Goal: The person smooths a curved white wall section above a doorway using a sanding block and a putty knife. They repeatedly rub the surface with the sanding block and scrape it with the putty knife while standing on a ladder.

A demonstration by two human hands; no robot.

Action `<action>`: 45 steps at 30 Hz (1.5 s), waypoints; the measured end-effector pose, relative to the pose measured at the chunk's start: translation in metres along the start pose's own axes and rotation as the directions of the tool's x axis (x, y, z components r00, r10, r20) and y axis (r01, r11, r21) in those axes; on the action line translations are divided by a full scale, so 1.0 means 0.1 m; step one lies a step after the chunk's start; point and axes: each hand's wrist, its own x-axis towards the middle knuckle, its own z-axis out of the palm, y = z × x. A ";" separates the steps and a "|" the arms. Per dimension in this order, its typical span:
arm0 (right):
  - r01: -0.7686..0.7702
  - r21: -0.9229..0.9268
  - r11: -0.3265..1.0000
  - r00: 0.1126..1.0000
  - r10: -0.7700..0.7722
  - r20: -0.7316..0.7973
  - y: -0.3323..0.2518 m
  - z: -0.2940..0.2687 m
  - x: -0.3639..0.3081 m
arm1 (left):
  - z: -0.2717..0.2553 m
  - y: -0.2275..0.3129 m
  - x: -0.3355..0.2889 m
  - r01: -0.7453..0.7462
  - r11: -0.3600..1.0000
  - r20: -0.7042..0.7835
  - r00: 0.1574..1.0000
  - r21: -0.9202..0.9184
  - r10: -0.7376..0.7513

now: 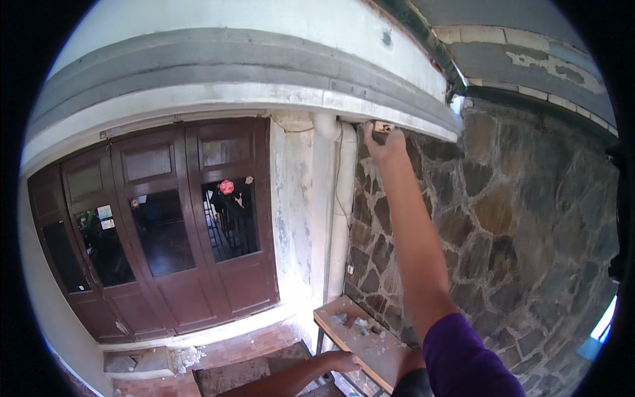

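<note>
My right hand [383,142] is raised high on a stretched arm, up against the underside of the white ledge [264,96]. Its thumb and fingers close around a small pale, yellowish block-like piece [383,126] with dark marks; its exact kind cannot be made out. Low down, my left hand [340,361] has its fingers curled against the near edge of a brown-topped table [347,309]. Bits of pale debris [361,324] lie on that tabletop. A purple sleeve covers my right upper arm.
A stone wall [522,218] rises on the right. White pipes [340,205] run down the corner beside it. Brown panelled doors [159,225] with glass panes stand left. A low step [139,362] with broken rubble [187,358] sits below them on the tiled floor.
</note>
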 end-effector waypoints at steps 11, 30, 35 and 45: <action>-0.013 0.069 0.998 1.000 0.015 -0.023 -0.09 -0.05 0.04 | -0.10 0.15 -0.13 0.022 1.000 0.075 0.997 0.013 -0.023; 0.113 -0.004 0.994 0.992 -0.113 -0.060 -0.05 0.06 -0.20 | 0.04 -0.08 0.04 0.006 0.999 -0.046 0.999 -0.054 -0.008; 0.063 0.021 0.998 0.989 -0.060 -0.133 -0.09 0.01 -0.07 | 0.03 -0.10 0.06 0.034 0.996 0.071 0.997 -0.082 -0.028; 0.081 0.035 0.996 0.996 -0.080 -0.046 -0.11 -0.11 0.05 | 0.00 0.01 -0.01 0.033 0.996 0.013 0.999 -0.080 -0.032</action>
